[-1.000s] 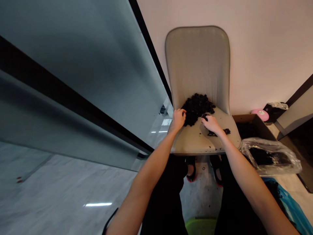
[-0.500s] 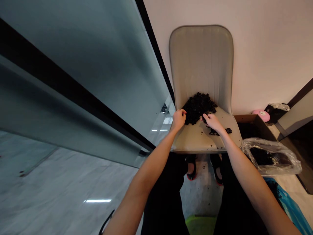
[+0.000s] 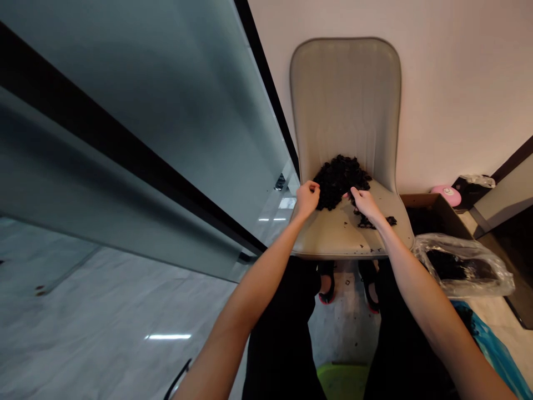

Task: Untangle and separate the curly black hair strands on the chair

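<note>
"What lay left of the left hand (image 3: 307, 199)?"

"A tall glass panel (image 3: 125, 139), well off to that side. The hand was curled, touching the edge of a heap of black curly clumps (image 3: 339, 182), though I couldn't tell if it gripped any."

"And the right hand (image 3: 366, 204)?"

"Half-open, its fingertips (image 3: 353, 191) at the heap's other edge. Whether they pinched anything, I couldn't tell. Loose black bits (image 3: 375, 221) lay just beyond it on the seat of a cream padded chair (image 3: 333, 236)."

"Further right?"

"A cardboard box (image 3: 420, 201), then a clear plastic bag (image 3: 462, 265) holding dark stuff."
</note>
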Demonstrator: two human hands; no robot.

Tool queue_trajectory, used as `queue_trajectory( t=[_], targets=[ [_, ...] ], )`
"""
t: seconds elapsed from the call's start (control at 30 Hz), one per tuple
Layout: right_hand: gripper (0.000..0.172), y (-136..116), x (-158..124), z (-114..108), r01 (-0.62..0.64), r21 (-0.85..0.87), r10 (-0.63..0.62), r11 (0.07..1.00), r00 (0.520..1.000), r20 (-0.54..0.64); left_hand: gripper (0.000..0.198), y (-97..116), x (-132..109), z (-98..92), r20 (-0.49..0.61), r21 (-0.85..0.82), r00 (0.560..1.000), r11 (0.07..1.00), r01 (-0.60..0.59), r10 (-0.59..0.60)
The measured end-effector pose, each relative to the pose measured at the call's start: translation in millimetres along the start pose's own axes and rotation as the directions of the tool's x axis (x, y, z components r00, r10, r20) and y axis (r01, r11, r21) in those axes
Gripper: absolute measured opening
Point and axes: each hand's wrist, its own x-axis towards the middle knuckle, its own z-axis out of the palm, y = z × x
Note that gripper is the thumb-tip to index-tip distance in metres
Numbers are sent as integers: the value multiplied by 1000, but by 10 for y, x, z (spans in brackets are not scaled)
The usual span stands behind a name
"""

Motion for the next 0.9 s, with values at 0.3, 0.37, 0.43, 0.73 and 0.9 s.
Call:
queue_trajectory(
  t=[0.3, 0.37, 0.43, 0.73, 0.9],
  targets=[
    [56, -4, 68, 30, 73, 86, -60, 994, 988, -142, 31, 696, -414, 298, 475, -463, 879, 858, 221, 30],
    [54, -20, 52, 11, 82, 111, -68, 990, 989, -129, 28, 735, -424, 291, 499, -471, 866, 836, 280, -9],
    [53, -37, 38, -9, 93, 139, -78, 986, 991, -106, 25, 764, -418, 267, 513, -481, 858, 826, 293, -6],
    [68, -19, 103, -71, -44, 229, 64, 972, 995, -82, 34, 850, -449, 281, 452, -570, 890, 748, 340, -60],
    [66, -9, 39, -69, 73, 6, -73, 997, 995, -72, 38, 860, -484, 300, 415, -607, 908, 724, 327, -63]
  ],
)
